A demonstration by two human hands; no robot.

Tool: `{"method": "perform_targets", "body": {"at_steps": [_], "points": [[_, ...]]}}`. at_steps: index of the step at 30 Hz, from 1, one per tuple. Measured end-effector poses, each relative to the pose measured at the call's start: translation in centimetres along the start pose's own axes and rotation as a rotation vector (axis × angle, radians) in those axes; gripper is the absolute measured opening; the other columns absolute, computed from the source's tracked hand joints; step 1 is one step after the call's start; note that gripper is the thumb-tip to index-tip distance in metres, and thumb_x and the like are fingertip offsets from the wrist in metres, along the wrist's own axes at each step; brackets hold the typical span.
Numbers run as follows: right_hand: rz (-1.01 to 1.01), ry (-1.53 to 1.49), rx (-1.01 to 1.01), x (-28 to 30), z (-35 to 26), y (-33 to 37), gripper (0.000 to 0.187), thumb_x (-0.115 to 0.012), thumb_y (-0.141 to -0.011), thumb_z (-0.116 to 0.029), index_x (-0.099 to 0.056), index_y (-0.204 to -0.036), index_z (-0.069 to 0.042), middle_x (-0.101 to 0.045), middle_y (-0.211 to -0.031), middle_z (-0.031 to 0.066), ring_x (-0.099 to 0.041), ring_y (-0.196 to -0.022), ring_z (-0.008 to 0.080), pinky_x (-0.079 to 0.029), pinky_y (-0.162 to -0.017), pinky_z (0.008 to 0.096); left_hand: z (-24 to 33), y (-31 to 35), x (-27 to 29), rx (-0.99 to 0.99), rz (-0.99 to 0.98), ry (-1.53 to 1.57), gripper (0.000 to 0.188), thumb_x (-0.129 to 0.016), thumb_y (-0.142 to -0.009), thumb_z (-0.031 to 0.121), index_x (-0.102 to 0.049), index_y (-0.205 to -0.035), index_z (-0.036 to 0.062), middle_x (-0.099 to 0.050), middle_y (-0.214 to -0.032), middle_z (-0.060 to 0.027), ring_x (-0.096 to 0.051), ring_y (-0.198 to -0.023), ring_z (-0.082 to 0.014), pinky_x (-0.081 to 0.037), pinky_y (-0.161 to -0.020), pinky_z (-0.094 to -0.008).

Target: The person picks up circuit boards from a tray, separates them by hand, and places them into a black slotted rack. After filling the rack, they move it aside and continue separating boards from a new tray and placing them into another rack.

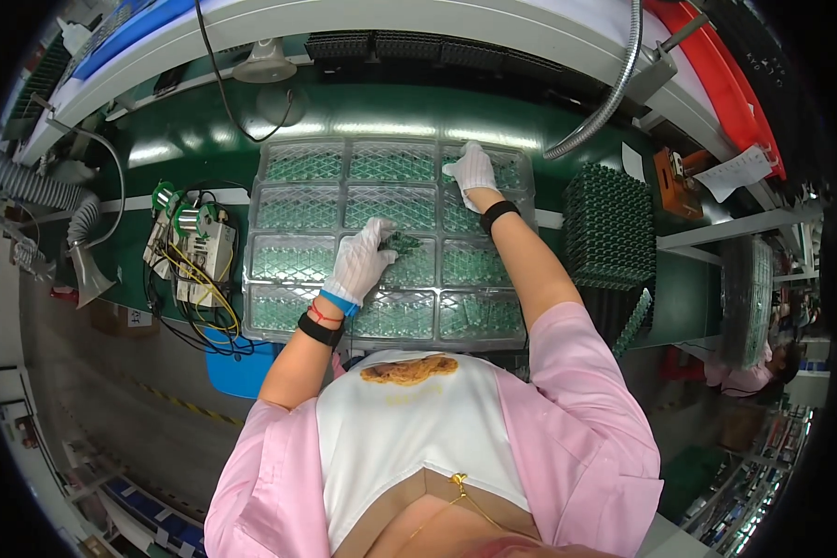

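Note:
A clear plastic tray (391, 341) with several compartments lies on the green bench in front of me, its compartments filled with small green circuit boards (293, 256). My left hand (359, 263), in a white glove, is over the middle of the tray. Its fingers are closed on a few small green circuit boards (403, 244), which stick out to the right of the fingertips. Farther off, my right hand (472, 171), also gloved, is at the far right compartment with its fingers curled down. What those fingers hold, if anything, is hidden.
Right of the tray stands a tall stack of green boards (609, 223). Soldering units with wire spools and yellow cables (193, 242) sit at the left. A flexible metal hose (614, 98) hangs at the upper right, and an extraction duct (84, 219) is at the left edge.

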State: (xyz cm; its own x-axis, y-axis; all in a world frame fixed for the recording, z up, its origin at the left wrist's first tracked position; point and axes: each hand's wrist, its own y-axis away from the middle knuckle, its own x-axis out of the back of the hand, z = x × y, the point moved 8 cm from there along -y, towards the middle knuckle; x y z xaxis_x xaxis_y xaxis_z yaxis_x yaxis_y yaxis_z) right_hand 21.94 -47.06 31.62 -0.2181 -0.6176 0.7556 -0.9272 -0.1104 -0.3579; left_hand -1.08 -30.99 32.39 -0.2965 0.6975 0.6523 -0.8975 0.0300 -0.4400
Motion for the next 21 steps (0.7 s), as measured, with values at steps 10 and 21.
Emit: {"method": "perform_targets", "body": {"at_steps": [10, 21], "points": [[-0.636, -0.291, 0.677, 4.6, -10.8, 12.8, 0.031, -0.064, -0.081, -0.027, -0.063, -0.100, -0.003, -0.064, -0.098, 0.0137, -0.059, -0.093, 0.0306, -0.048, -0.084, 0.0353, -0.3, -1.6, -1.5, -0.086, 0.008, -0.130, 0.021, -0.070, -0.074, 0.020, -0.064, -0.086, 0.0035, -0.058, -0.082, -0.0146, -0.058, -0.078, -0.0315, -0.046, -0.067, -0.0385], [-0.234, -0.326, 1.456, 7.2, -9.8, 16.2, 0.012, -0.064, -0.080, -0.011, -0.057, -0.088, -0.005, -0.056, -0.078, 0.0098, -0.058, -0.070, 0.0232, -0.049, -0.064, 0.0326, 4.6, -0.1, -2.5, -0.506, -0.202, -0.154, 0.004, -0.064, -0.075, 0.015, -0.067, -0.079, 0.0144, -0.051, -0.080, -0.0066, -0.054, -0.078, -0.0278, -0.042, -0.069, -0.0360]]}}
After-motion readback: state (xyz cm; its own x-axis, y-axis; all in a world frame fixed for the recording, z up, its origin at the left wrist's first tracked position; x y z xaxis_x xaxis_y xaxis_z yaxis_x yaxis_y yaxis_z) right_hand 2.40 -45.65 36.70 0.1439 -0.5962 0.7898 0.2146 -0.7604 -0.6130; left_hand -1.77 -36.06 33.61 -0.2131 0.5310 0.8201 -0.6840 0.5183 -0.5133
